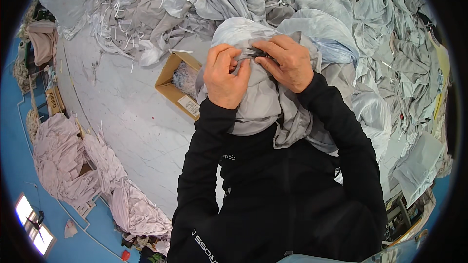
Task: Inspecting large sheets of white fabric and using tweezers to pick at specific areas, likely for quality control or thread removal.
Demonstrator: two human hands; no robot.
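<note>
Garment (263, 102): grey fabric is being pinched by the left hand (226, 75).
Snips (257, 53): being gripped in the right hand (287, 63), above the garment.
Risk: fabric or fingers are likely being nicked if bunched cloth is caught.

Pale marble-patterned floor (122, 117) carries an open cardboard box (176, 84). Beyond the box: heaped grey garments (161, 9). Left of it: pink fabric pile (63, 160).

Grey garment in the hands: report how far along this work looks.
Possibly done: pink folded cloth stacked at the left, though nothing confirms it. In hand: the left hand pinches the grey garment while the right hand works a small dark tool on it. Left: a large grey heap behind.
</note>
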